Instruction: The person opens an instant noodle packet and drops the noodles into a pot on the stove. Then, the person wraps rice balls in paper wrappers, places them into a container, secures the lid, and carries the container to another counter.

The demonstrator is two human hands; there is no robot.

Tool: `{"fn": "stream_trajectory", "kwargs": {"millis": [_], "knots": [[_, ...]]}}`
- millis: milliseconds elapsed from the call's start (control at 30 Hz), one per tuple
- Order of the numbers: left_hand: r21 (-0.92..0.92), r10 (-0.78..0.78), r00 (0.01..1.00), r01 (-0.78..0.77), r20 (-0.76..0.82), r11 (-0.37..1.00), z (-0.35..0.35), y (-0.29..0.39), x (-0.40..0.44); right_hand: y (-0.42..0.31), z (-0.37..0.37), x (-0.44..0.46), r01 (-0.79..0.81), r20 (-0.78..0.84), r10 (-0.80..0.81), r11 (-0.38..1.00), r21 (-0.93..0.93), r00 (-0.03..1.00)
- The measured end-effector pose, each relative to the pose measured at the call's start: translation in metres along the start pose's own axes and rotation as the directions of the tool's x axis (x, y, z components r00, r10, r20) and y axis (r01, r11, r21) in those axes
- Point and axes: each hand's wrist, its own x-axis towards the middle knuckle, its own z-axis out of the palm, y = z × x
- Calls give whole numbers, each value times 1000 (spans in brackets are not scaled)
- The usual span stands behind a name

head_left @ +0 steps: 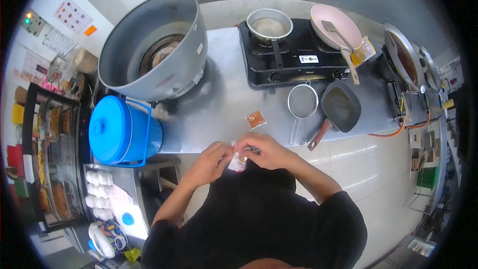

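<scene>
A small red-and-white packet (239, 163) is held close to my body, just off the counter's front edge. My left hand (215, 159) is closed, pinching the packet from its left side. Opposite it, my right hand (267, 152) is closed too, its fingertips at the packet's top. A small dark, metallic-looking thing (253, 149) shows between the right fingers; its kind is unclear. On the counter just beyond my hands lies a clear sachet (256, 119) with orange-brown contents.
A steel counter (224, 94) carries a large grey pot (194, 65), a blue lidded bucket (107, 129), a strainer (302, 102) and a square pan (341, 104). Behind them, a black gas stove (298, 62) holds a small saucepan (269, 24) and a pink pan (336, 20) with a spatula (338, 35).
</scene>
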Motion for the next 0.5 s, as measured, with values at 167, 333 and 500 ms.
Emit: {"fn": "stream_trajectory", "kwargs": {"millis": [167, 333, 500], "knots": [[167, 49, 991, -70, 126, 983, 0, 7, 2, 4, -8, -1, -15, 101, 17, 1000, -22, 995], [475, -4, 983, -85, 183, 876, -7, 2, 16, -1, -1, 14, 1, 85, 3, 999, -47, 996], [382, 51, 985, -111, 165, 917, -11, -5, 24, -6, -9, 26, 134, 123, -127, 990, -51, 984]]}}
